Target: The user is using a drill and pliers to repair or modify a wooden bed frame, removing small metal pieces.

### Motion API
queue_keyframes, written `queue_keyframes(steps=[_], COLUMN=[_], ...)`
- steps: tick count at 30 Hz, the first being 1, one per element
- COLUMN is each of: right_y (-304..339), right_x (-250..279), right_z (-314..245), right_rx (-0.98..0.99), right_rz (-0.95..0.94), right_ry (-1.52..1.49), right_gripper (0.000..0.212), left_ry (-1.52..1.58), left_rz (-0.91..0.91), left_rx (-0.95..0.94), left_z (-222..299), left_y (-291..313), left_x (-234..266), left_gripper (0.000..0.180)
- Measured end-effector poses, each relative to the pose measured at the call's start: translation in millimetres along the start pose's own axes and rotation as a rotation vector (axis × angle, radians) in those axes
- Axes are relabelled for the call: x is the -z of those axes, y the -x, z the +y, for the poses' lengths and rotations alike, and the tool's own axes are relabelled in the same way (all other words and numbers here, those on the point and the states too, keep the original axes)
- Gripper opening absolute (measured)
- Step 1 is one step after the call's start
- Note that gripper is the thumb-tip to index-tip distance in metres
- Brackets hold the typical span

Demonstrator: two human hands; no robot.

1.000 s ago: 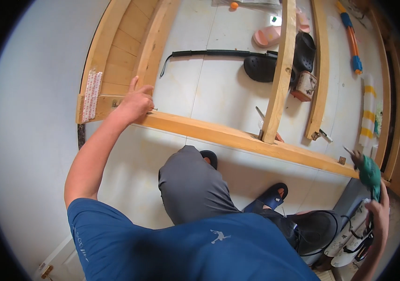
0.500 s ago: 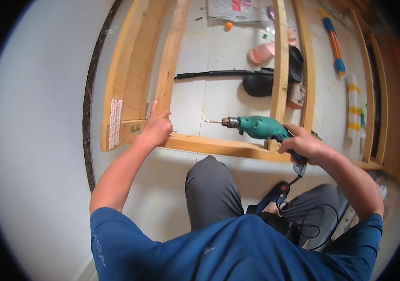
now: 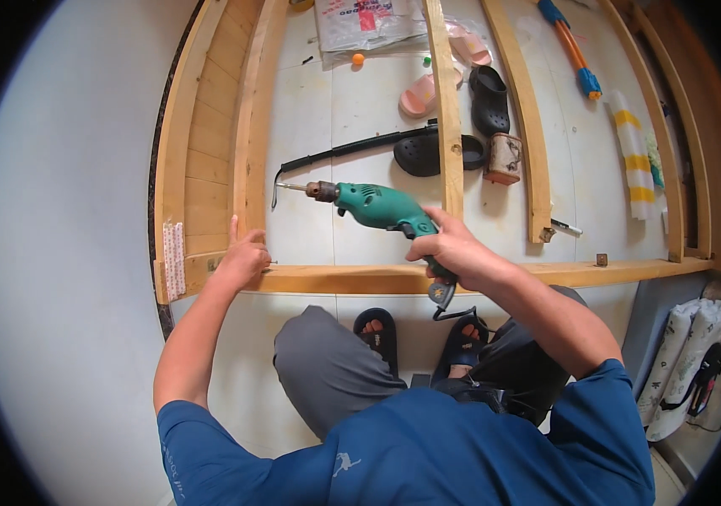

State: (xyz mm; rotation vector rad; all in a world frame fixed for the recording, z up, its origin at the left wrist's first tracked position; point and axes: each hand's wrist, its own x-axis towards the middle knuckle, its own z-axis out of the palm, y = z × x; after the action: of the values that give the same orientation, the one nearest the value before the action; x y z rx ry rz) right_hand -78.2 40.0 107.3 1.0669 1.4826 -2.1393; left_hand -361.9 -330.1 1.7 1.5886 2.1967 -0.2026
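My right hand (image 3: 459, 253) is wrapped around the handle of a green electric drill (image 3: 382, 207). The drill lies level above the wooden frame, its chuck and long metal bit pointing left. A black cord hangs from the handle. My left hand (image 3: 244, 258) grips the near end of a wooden slat (image 3: 248, 152), where it meets the front rail (image 3: 352, 277). One finger stretches up along the slat, while the others bend over its end; part of the joint is hidden beneath them. The bit tip is a short way above and right of this hand, apart from the wood.
Inside the frame, the floor holds a thin black pole (image 3: 352, 148), black clogs (image 3: 489, 101), pink slippers (image 3: 419, 96), a small box (image 3: 504, 158), an orange ball (image 3: 358, 59) and a plastic bag (image 3: 360, 21). A pen-like tool (image 3: 566, 228) lies near one slat. A white wall (image 3: 74, 211) stands left.
The view has shifted, showing more of the frame's right side. The drill has moved left, nearer my left hand, which stays at the slat's end.
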Motion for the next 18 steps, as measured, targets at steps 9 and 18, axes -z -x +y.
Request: queue_keyframes(steps=[9,18], right_y=[19.5,17.1], right_x=[7.5,2.9], right_z=[17.3,25.9], right_rx=[-0.049,0.071], right_rz=[-0.140,-0.049], right_ry=[-0.018,0.085], right_gripper=[0.078,0.061], left_ry=[-0.104,-0.089], left_rz=[-0.141,-0.110], left_rx=[0.124,0.105], left_z=[5.2,9.3], left_y=[-2.0,2.6], left_x=[-0.5,-0.7], left_gripper=[0.015,0.012])
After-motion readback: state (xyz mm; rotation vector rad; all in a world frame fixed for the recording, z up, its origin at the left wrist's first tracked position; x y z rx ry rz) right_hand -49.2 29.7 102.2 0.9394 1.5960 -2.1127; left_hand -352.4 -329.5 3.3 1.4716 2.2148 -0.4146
